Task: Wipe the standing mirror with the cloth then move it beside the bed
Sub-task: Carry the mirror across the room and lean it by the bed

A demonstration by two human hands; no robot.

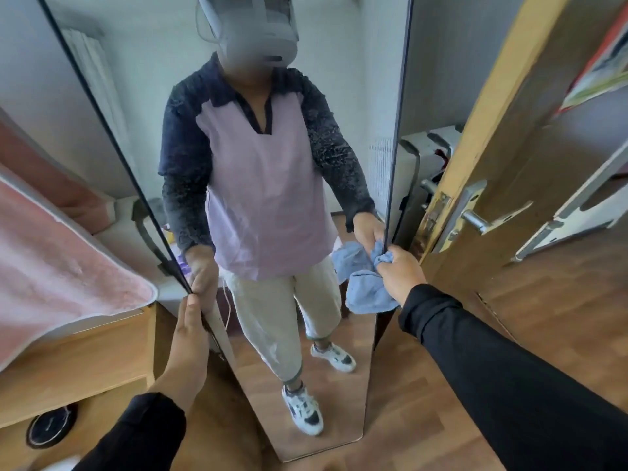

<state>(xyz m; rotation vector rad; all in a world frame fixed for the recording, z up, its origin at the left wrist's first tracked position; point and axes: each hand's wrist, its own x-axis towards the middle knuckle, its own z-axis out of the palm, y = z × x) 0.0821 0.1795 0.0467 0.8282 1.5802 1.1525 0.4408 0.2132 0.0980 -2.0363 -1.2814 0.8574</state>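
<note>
The tall standing mirror (339, 164) with a thin dark frame stands right in front of me on the wood floor and reflects a person. My left hand (190, 334) grips its left edge at about mid height. My right hand (404, 270) holds its right edge and also clutches a crumpled light-blue cloth (370, 294), which hangs against the glass. The bed (61, 277) with a pink blanket is at the left, close to the mirror's left edge.
A wooden bed frame (78, 365) sits below the pink blanket, with a round black robot vacuum (51, 426) under it. An open wooden door (509, 171) with a metal handle stands at the right. White appliances (418, 164) stand behind the mirror. Wood floor lies at the lower right.
</note>
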